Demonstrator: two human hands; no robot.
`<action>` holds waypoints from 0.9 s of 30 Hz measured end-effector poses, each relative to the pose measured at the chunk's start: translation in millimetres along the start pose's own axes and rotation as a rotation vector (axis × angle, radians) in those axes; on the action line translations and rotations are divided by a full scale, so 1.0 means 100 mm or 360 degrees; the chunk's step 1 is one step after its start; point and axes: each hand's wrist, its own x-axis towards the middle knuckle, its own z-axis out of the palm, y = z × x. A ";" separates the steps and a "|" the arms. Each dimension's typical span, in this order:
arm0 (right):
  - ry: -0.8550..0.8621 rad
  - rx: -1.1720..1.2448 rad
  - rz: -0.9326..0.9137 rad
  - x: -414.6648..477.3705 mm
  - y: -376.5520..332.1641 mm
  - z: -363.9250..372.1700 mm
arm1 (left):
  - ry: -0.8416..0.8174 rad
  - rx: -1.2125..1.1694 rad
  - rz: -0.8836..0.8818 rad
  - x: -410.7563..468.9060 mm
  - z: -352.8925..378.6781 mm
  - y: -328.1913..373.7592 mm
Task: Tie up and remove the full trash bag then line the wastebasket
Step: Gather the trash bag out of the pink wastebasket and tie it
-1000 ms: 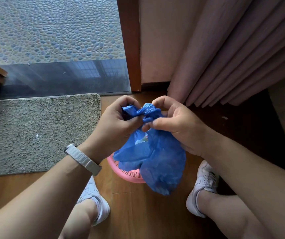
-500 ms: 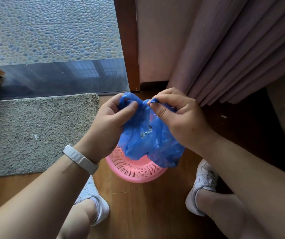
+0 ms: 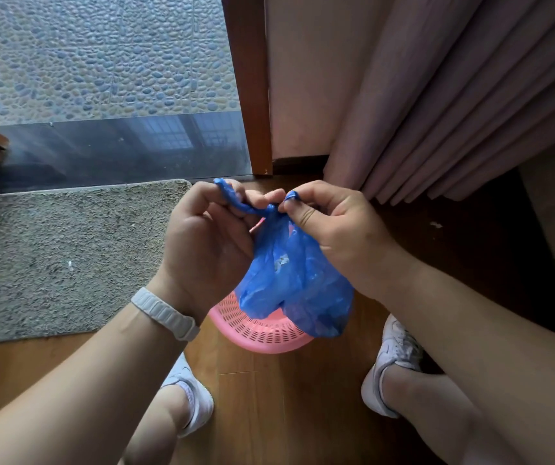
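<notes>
1. The blue trash bag (image 3: pixel 296 273) hangs between both hands, over the pink wastebasket (image 3: pixel 262 333). The wastebasket stands on the wooden floor (image 3: pixel 269 414) beneath it, near the right edge of the mat (image 3: pixel 68 256). Whether the bag's bottom touches the rim cannot be told.
2. The bag's neck is gathered into a twist (image 3: pixel 271 209) at the top. Two tails run out sideways from it, one to each hand, so the line of pull lies left to right.
3. The left hand (image 3: pixel 209 243) sits up and left of the twist, palm side toward the camera. Its thumb and curled fingers are clamped on the longer tail (image 3: pixel 231 198).
4. The right hand (image 3: pixel 333 229) is the nearer one, its fingertips right against the twist. Thumb and forefinger pinch the short tail (image 3: pixel 292 195).
5. The knot looks only half drawn. Tightening it would likely mean pulling the tails apart along that sideways line, and the short stub on the right seems the likelier to slip.
6. No fresh liner shows in the wastebasket, so lining is not yet done.
</notes>
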 end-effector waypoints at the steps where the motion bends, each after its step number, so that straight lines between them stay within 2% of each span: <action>1: 0.0013 0.0064 0.0051 0.00 0.00 0.01 | 0.0027 0.0065 0.0035 0.01 0.00 0.00; 5: 0.0030 0.0384 0.0122 0.00 0.00 0.05 | 0.0149 0.0246 0.0121 0.03 -0.02 0.02; 10: -0.0113 0.0904 0.0068 -0.04 -0.06 0.11 | 0.0240 0.0136 0.0071 0.12 -0.09 0.05; 12: -0.0038 0.0939 0.0042 0.00 -0.10 0.04 | 0.0334 0.0137 0.0106 0.15 -0.14 0.07; 17: 0.0133 0.0806 0.0162 0.13 -0.05 -0.20 | 0.0589 0.0280 0.0127 0.18 -0.37 0.14; 22: 0.0333 0.0045 0.0108 0.18 0.21 -0.39 | 0.0723 0.0424 0.0145 0.20 -0.55 0.22; 27: 0.0456 -0.0330 0.0061 0.21 0.20 -0.53 | 0.0769 0.0748 0.0206 0.22 -0.50 0.19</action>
